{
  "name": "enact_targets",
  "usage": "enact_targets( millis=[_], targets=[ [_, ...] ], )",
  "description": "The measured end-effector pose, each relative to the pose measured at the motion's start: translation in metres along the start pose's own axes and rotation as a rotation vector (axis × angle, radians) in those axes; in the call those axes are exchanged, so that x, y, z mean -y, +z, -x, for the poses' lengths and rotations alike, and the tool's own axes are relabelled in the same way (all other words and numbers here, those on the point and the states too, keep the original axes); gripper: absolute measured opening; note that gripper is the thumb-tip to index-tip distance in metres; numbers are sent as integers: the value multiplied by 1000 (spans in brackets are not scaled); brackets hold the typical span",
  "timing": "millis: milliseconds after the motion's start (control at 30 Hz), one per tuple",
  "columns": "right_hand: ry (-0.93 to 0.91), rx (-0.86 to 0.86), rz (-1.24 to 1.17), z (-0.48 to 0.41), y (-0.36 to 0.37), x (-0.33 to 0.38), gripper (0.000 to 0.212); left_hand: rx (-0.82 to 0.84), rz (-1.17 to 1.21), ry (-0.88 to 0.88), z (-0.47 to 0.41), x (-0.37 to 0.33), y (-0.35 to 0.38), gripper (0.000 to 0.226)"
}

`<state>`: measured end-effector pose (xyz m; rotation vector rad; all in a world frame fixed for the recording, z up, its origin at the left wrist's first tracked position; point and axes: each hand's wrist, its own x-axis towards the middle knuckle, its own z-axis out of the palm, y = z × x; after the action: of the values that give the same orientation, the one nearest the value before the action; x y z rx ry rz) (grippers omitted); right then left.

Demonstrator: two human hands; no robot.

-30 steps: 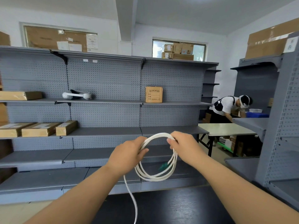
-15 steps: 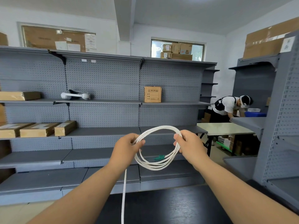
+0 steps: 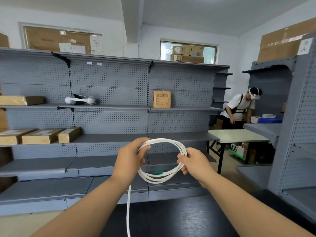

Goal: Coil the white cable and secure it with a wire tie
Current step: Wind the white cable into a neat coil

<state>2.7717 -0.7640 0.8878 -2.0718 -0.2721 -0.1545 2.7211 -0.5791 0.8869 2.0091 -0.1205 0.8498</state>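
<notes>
The white cable point(image 3: 164, 141) is wound into a round coil of several loops, held up in front of me above a black table. My left hand point(image 3: 130, 159) grips the coil's left side and my right hand point(image 3: 193, 162) grips its right side. A loose tail of the cable point(image 3: 128, 207) hangs straight down from under my left hand and runs out of the frame. A small green piece point(image 3: 157, 172) shows through the coil's lower part; I cannot tell whether it is the wire tie or lies on the shelf behind.
A black table point(image 3: 179, 218) lies below my arms. Grey pegboard shelving point(image 3: 109, 120) with cardboard boxes point(image 3: 161, 99) fills the wall ahead. More grey shelving point(image 3: 297, 134) stands at the right. A person point(image 3: 239, 108) bends over near a pale table point(image 3: 237, 135) at the back right.
The coil has widened into a rounder loop and my hands have spread apart, the right moving rightward. The view has shifted slightly.
</notes>
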Motion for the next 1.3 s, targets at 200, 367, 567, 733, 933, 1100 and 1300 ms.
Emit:
enact_targets(
  millis=[200, 367, 567, 733, 933, 1100, 1300],
  targets=[
    [-81, 80, 205, -1, -5, 2, 7, 43, -197, 128, -7, 2, -3, 18],
    [-212, 103, 424, 0, -10, 11, 22, 91, -298, 228, -9, 3, -3, 18],
    [-263, 281, 521, 3, -14, 16, 25, 123, -353, 320, -11, 9, -3, 21],
    [-292, 312, 578, 2, -16, 17, 19, 207, -366, 305, -11, 13, -4, 14],
    [-284, 226, 436, -1, -18, 17, 23, 268, 9, -118, -10, 19, 0, 9],
    [-202, 116, 219, -6, -19, 12, 22, 329, 456, -381, -2, 31, 0, 6],
    [-89, 52, -17, -8, -16, 1, 23, 269, 495, -408, -1, 33, 2, 11]
  ],
)
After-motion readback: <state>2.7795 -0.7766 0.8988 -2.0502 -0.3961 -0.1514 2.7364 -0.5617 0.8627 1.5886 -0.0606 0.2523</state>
